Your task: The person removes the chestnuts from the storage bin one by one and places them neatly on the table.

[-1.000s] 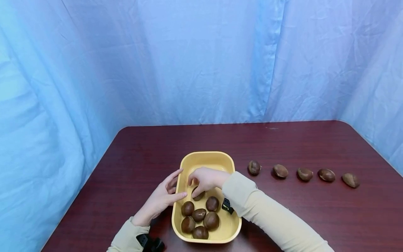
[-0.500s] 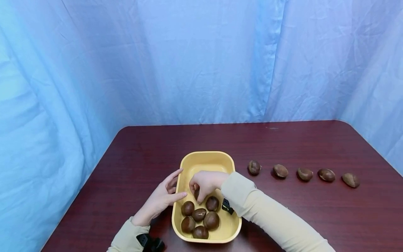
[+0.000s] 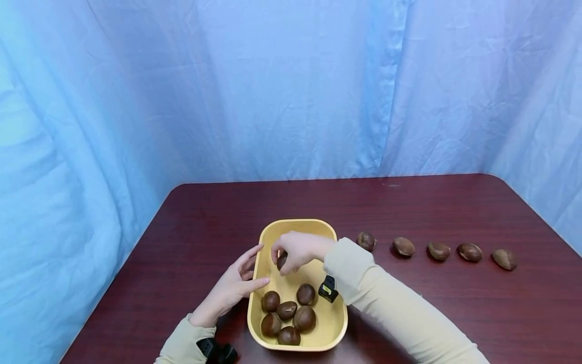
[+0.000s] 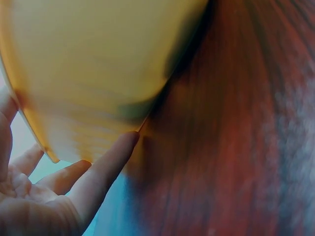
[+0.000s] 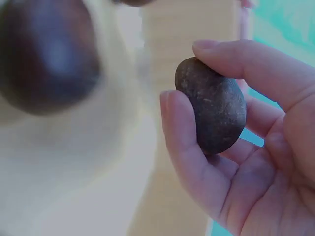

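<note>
We judge the work to be partway through, since the chestnuts are split between two places. Five of them lie in a loose row of chestnuts (image 3: 403,247) on the right part of the table (image 3: 218,217), each apart from its neighbour. Another six sit in a cluster of chestnuts (image 3: 304,319) at the near end of the yellow tray (image 3: 295,348), some touching or nearly so. One more, the held chestnut (image 5: 211,105), is in the right hand (image 3: 300,247), over the tray's middle to far part. We take that single piece as the step in hand; it belongs neither to the row nor to the cluster.

As for pose, our right forearm reaches in from the near right, across the tray's right rim, and the hand bends down and to the left. Its grip is clamped on the held chestnut, thumb and fingers bent against opposite sides. The chestnut seems raised off the tray floor, though we cannot be sure how far.

Our left hand (image 3: 233,287) comes from the near left and steadies the tray's left wall: its fingers are spread and fairly straight, the thumb lying across the rim, so this grip is apart.
</note>
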Demonstrator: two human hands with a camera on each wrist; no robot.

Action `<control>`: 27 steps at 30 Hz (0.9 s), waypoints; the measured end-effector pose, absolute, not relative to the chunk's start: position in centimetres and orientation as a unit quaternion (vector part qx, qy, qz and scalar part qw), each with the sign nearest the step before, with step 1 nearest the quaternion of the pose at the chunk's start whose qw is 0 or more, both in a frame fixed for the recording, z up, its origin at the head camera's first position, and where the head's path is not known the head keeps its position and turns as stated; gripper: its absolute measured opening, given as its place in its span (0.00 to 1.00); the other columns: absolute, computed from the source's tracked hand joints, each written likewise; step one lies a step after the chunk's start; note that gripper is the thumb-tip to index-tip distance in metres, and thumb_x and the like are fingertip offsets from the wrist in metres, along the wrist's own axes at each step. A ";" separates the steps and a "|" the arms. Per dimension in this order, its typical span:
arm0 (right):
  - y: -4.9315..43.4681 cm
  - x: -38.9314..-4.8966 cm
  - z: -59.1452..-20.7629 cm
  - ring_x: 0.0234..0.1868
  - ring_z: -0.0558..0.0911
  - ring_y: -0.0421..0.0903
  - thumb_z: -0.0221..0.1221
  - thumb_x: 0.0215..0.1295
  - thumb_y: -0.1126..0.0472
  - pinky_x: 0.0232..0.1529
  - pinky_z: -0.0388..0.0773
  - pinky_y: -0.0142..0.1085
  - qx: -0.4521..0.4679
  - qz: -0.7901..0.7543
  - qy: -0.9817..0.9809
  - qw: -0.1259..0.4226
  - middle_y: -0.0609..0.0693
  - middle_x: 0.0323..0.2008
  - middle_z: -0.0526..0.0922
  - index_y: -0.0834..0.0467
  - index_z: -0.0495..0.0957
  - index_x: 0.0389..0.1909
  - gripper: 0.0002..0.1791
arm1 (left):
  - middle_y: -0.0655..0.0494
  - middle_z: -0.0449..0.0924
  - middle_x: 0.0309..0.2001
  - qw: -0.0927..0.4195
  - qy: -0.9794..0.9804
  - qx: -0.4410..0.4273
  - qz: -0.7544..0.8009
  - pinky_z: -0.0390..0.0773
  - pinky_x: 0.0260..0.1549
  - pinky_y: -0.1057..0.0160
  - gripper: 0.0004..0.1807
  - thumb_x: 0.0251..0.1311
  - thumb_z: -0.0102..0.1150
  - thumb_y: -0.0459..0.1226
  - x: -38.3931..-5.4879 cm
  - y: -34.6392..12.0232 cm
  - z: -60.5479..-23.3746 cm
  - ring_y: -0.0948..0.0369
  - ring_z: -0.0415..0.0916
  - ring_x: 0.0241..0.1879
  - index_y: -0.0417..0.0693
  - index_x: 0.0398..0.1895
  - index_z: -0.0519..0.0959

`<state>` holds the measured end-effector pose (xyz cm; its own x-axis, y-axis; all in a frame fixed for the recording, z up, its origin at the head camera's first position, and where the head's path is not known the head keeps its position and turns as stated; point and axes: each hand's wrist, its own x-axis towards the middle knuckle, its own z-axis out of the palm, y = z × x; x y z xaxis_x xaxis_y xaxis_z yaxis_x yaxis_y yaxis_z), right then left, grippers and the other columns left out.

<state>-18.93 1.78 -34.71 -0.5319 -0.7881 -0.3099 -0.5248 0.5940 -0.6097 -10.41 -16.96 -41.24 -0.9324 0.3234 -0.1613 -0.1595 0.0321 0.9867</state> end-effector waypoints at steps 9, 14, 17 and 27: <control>3.3 -19.8 -31.2 0.23 0.78 0.39 0.64 0.55 0.66 0.28 0.79 0.32 -0.410 -0.231 0.843 0.259 0.45 0.27 0.79 0.56 0.78 0.31 0.05 | 0.39 0.50 0.72 0.171 0.701 0.063 0.690 0.80 0.35 0.60 0.44 0.59 0.61 0.32 -10.3 -17.1 -41.2 0.48 0.72 0.57 0.50 0.74 0.48; 5.1 -20.3 -30.4 0.27 0.76 0.36 0.65 0.56 0.62 0.33 0.75 0.30 -0.446 -0.255 0.844 0.158 0.45 0.31 0.80 0.56 0.80 0.37 0.08 | 0.39 0.50 0.73 0.171 0.703 0.060 0.688 0.81 0.34 0.60 0.44 0.59 0.61 0.31 -10.2 -17.0 -41.2 0.50 0.74 0.55 0.50 0.74 0.48; 6.4 -20.4 -30.5 0.31 0.75 0.37 0.66 0.56 0.60 0.37 0.74 0.31 -0.446 -0.268 0.846 0.113 0.44 0.33 0.81 0.54 0.81 0.38 0.09 | 0.39 0.50 0.72 0.170 0.703 0.058 0.688 0.81 0.35 0.60 0.44 0.59 0.61 0.31 -10.1 -17.0 -41.2 0.51 0.74 0.55 0.50 0.74 0.49; 12.0 -19.9 -31.6 0.34 0.75 0.37 0.67 0.56 0.57 0.38 0.74 0.34 -0.426 -0.264 0.861 0.092 0.42 0.35 0.81 0.52 0.80 0.38 0.10 | 0.38 0.50 0.72 0.166 0.700 0.063 0.692 0.80 0.34 0.61 0.45 0.57 0.62 0.31 -9.9 -17.0 -41.2 0.52 0.73 0.53 0.49 0.74 0.48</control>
<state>-19.93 11.98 -31.60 -0.6204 -0.7815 0.0665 -0.6845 0.4980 -0.5324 -9.95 -16.96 -41.15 -0.9373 0.3170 -0.1450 -0.1411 0.0356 0.9894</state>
